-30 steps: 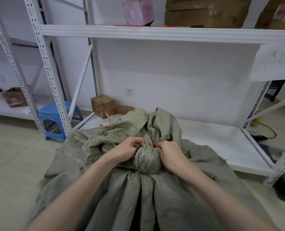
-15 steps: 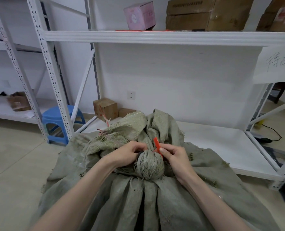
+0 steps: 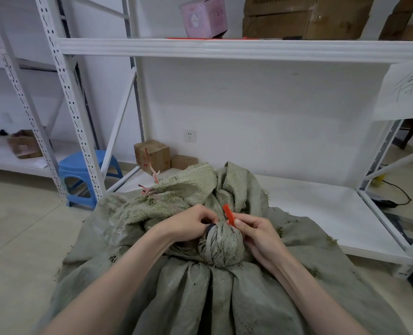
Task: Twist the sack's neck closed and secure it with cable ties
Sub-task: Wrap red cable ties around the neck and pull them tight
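While my right hand (image 3: 261, 235) pinches the red plastic cable tie (image 3: 229, 213), my left hand (image 3: 188, 223) grips the green woven sack neck (image 3: 221, 245); slippage could untwist it.

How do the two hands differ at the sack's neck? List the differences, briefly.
The right hand pinches the red cable tie, which sticks up tilted; the left hand holds no red tie, its fingers curled on the twisted neck. The left hand sits on the neck's left side, the right hand on its right. Both are bare and work at the neck's top.
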